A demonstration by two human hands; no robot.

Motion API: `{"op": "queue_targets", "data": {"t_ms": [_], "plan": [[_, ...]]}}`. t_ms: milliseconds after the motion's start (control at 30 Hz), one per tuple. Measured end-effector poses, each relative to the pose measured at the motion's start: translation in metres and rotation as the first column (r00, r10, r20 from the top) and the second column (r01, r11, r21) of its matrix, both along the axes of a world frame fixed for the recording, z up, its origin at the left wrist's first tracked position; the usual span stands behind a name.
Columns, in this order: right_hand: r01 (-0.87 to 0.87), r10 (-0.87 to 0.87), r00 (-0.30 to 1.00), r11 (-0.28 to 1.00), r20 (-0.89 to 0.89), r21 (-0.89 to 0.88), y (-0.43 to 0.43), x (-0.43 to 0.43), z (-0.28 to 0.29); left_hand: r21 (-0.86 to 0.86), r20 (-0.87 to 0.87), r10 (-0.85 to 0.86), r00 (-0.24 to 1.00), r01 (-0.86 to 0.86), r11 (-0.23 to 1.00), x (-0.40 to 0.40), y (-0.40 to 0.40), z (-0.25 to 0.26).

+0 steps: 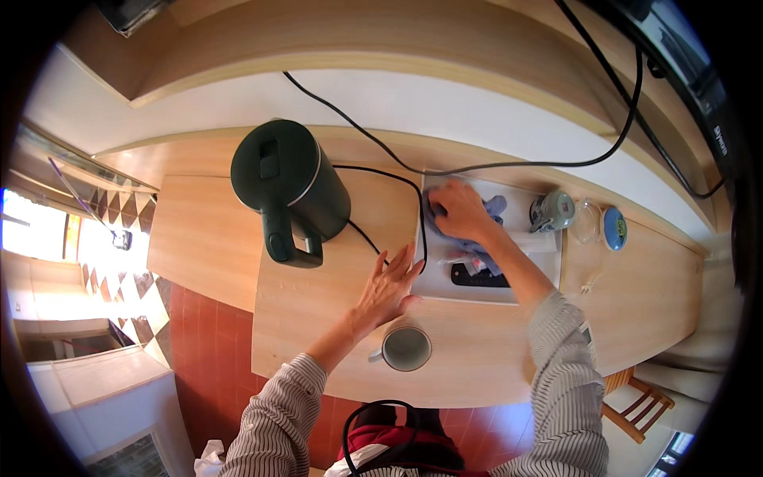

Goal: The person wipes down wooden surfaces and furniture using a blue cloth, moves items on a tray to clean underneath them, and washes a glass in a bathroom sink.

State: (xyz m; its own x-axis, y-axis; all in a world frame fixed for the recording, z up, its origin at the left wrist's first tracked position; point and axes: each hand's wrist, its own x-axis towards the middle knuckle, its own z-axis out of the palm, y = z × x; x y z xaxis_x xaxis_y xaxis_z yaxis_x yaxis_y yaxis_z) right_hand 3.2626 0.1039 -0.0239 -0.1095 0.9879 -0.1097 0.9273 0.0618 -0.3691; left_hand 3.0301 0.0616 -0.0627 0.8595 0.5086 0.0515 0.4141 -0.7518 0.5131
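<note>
My right hand (459, 208) grips a bluish-grey cloth (495, 208) inside a shallow white tray (429, 290); its fingertips are blurred. My left hand (390, 286) rests at the tray's left edge, fingers spread, beside a black cable (423, 220). A dark green electric kettle (322, 197) stands to the left, its handle towards me. Below my left hand is a light ceramic mug (406, 348). A black remote control (462, 275) lies in the tray, partly under the cloth and a clear plastic packet. A patterned blue-and-white cup (551, 211) lies on its side at the tray's right end.
A glass vessel (585, 222) and a blue round lid (614, 228) are right of the tray on the wooden desk (650, 280). Another black cable (506, 164) crosses behind the tray. A screen (697, 77) stands at upper right, and a wooden chair (638, 411) at lower right.
</note>
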Motion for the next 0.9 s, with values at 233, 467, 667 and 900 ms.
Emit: {"op": "queue_targets", "data": {"t_ms": [233,467,667,900], "plan": [[0.144,-0.109,0.988,0.915,-0.112,0.376,-0.006,0.018,-0.015,-0.042,-0.007,0.011,1.0,-0.011,0.999,0.002,-0.001,0.001],[-0.115,0.114,0.993,0.987,0.02,0.109,0.011,0.018,-0.014,-0.035,0.016,0.038,0.999,-0.038,0.999,0.001,-0.004,-0.001],[-0.171,0.137,0.979,0.957,0.152,0.236,-0.014,0.029,-0.014,-0.038,0.045,0.043,0.998,-0.041,0.998,0.001,0.0,-0.001],[-0.173,0.107,0.876,0.98,0.47,0.101,0.005,0.036,-0.013,-0.014,0.049,0.069,0.996,-0.069,0.998,0.002,-0.003,0.001]]}}
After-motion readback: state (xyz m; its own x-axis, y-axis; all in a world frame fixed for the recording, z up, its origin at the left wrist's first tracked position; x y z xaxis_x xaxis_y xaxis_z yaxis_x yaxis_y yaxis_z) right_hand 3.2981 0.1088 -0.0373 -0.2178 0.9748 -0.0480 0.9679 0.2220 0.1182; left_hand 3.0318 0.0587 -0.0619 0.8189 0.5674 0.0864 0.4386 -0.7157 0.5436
